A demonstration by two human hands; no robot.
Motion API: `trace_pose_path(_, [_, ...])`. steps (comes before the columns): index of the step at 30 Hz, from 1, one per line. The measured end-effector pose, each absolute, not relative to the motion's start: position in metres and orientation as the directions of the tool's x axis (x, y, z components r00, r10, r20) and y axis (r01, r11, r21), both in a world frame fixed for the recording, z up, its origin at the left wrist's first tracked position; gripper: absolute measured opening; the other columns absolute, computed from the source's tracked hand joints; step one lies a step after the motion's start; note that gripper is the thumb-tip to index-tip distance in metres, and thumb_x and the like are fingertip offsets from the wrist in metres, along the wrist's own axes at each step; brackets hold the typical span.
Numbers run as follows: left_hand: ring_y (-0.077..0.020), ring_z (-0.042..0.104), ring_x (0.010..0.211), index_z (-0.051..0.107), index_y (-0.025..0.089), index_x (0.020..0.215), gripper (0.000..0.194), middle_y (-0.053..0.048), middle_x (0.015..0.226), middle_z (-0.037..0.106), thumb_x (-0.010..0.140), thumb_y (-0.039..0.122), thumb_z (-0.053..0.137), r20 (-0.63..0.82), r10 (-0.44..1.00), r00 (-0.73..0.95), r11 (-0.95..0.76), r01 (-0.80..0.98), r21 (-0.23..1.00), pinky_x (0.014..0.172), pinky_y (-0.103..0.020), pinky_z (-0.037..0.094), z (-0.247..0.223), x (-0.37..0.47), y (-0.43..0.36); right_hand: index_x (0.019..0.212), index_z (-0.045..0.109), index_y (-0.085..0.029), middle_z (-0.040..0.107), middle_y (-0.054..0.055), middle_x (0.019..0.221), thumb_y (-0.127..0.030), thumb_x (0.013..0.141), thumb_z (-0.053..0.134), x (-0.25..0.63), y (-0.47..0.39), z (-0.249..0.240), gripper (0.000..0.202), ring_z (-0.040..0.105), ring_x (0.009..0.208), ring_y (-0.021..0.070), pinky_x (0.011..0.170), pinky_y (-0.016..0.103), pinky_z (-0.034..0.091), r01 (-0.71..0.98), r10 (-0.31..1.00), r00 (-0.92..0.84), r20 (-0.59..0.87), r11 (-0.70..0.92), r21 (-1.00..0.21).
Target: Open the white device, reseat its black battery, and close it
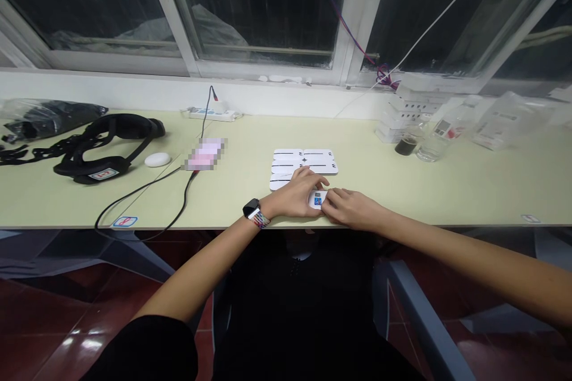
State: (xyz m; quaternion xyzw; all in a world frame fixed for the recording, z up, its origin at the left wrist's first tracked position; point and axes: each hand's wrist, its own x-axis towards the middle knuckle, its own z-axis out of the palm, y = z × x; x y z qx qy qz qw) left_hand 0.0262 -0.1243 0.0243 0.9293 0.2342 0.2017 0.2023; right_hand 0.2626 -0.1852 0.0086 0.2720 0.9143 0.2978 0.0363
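The white card (pixel 317 200) was near the desk (pixel 241 190) front, its right end pinched by the right hand (pixel 351 207); the left hand (pixel 295 193) curved half-open around it, grip unclear. Probably light, stiff and slick, it suited edge holds.

Smooth cards (pixel 320 158) (paper-like), smooth tabletop (pixel 232 190), glossy floor tiles (pixel 67 321), plastic bottle (pixel 442 136)

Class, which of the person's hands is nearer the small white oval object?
Left. The left hand is right of the small white oval object, apart from it; the right hand is farther right, beyond the left.
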Motion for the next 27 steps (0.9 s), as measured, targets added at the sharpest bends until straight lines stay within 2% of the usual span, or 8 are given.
trace_pose_path(5, [-0.0391, 0.054, 0.126, 0.063, 0.021, 0.13, 0.056, -0.01, 0.114, 0.071, 0.076, 0.031, 0.076, 0.27, 0.511, 0.816, -0.81, 0.352, 0.469, 0.125, -0.063, 0.034, 0.025, 0.026, -0.124, 0.118, 0.065, -0.011, 0.071, 0.014, 0.098, -0.003, 0.106, 0.044, 0.264, -0.182, 0.014, 0.026, 0.062, 0.08, 0.0218, 0.059, 0.03, 0.04, 0.46, 0.509, -0.859, 0.058, 0.716, 0.525])
trace_pose_path(8, [-0.0398, 0.054, 0.131, 0.063, 0.022, 0.132, 0.06, -0.01, 0.116, 0.071, 0.077, 0.036, 0.081, 0.269, 0.522, 0.809, -0.8, 0.354, 0.485, 0.128, -0.064, 0.03, 0.027, 0.025, -0.125, 0.119, 0.065, -0.011, 0.071, 0.016, 0.107, -0.021, 0.115, 0.043, 0.272, -0.18, 0.024, 0.025, 0.065, 0.082, 0.022, 0.058, 0.03, 0.041, 0.483, 0.507, -0.86, 0.06, 0.768, 0.421])
trace_pose_path(11, [-0.0401, 0.054, 0.135, 0.062, 0.024, 0.133, 0.064, -0.009, 0.117, 0.072, 0.077, 0.041, 0.086, 0.268, 0.534, 0.801, -0.786, 0.355, 0.506, 0.132, -0.065, 0.024, 0.029, 0.025, -0.127, 0.131, 0.064, -0.013, 0.072, 0.017, 0.121, -0.04, 0.114, 0.052, 0.284, -0.181, 0.038, 0.034, 0.069, 0.089, 0.0228, 0.064, 0.031, 0.049, 0.566, 0.562, -0.823, 0.083, 0.8, 0.201])
trace_pose_path(14, [-0.0404, 0.055, 0.136, 0.061, 0.024, 0.134, 0.065, -0.01, 0.118, 0.072, 0.077, 0.043, 0.087, 0.266, 0.533, 0.803, -0.785, 0.353, 0.51, 0.132, -0.067, 0.024, 0.029, 0.025, -0.127, 0.147, 0.058, -0.019, 0.072, 0.013, 0.126, -0.04, 0.103, 0.069, 0.293, -0.187, 0.047, 0.05, 0.073, 0.093, 0.024, 0.074, 0.034, 0.055, 0.716, 0.72, -0.69, 0.075, 0.694, -0.079])
trace_pose_path(16, [-0.041, 0.054, 0.136, 0.06, 0.024, 0.135, 0.067, -0.01, 0.119, 0.072, 0.077, 0.044, 0.086, 0.258, 0.537, 0.803, -0.784, 0.362, 0.504, 0.131, -0.068, 0.025, 0.028, 0.025, -0.126, 0.144, 0.061, -0.021, 0.072, 0.012, 0.124, -0.039, 0.096, 0.075, 0.295, -0.191, 0.05, 0.053, 0.073, 0.097, 0.0261, 0.079, 0.036, 0.057, 0.786, 0.812, -0.581, 0.053, 0.577, -0.222])
trace_pose_path(19, [-0.0416, 0.053, 0.138, 0.059, 0.023, 0.137, 0.069, -0.01, 0.12, 0.071, 0.077, 0.045, 0.084, 0.244, 0.543, 0.804, -0.782, 0.377, 0.496, 0.131, -0.068, 0.026, 0.028, 0.025, -0.125, 0.129, 0.067, -0.021, 0.072, 0.013, 0.121, -0.038, 0.089, 0.079, 0.291, -0.192, 0.052, 0.044, 0.072, 0.106, 0.03, 0.087, 0.04, 0.058, 0.794, 0.856, -0.515, 0.039, 0.493, -0.355])
trace_pose_path(23, [-0.0408, 0.055, 0.135, 0.062, 0.024, 0.133, 0.065, -0.01, 0.118, 0.07, 0.077, 0.047, 0.083, 0.248, 0.537, 0.806, -0.792, 0.38, 0.478, 0.133, -0.066, 0.023, 0.029, 0.025, -0.126, 0.118, 0.068, -0.02, 0.071, 0.013, 0.121, -0.031, 0.082, 0.081, 0.283, -0.186, 0.058, 0.04, 0.069, 0.112, 0.0329, 0.09, 0.042, 0.057, 0.789, 0.865, -0.499, 0.049, 0.477, -0.387])
trace_pose_path(27, [-0.0405, 0.054, 0.136, 0.06, 0.025, 0.136, 0.067, -0.01, 0.119, 0.069, 0.077, 0.048, 0.083, 0.244, 0.542, 0.804, -0.795, 0.398, 0.457, 0.134, -0.065, 0.023, 0.028, 0.025, -0.126, 0.12, 0.068, -0.021, 0.068, 0.014, 0.122, -0.032, 0.079, 0.082, 0.278, -0.182, 0.074, 0.045, 0.068, 0.109, 0.0327, 0.083, 0.039, 0.056, 0.793, 0.852, -0.522, 0.034, 0.5, -0.347])
